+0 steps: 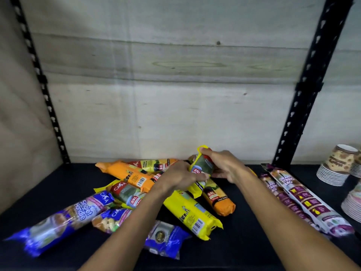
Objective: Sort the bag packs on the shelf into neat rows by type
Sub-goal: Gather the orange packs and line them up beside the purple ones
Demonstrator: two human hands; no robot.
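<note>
A jumbled pile of bag packs lies on the dark shelf. Both hands hold one yellow 25L pack, tilted upright above the pile: my left hand grips its lower part, my right hand its upper end. Under them lie orange packs, another yellow pack and a second 25L pack. Blue singlet-handle packs sit at the front left. Two purple-and-white drawstring-bag packs lie side by side on the right.
Stacks of paper cups stand at the far right of the shelf. Black perforated uprights frame the bay, with a pale wooden back wall behind.
</note>
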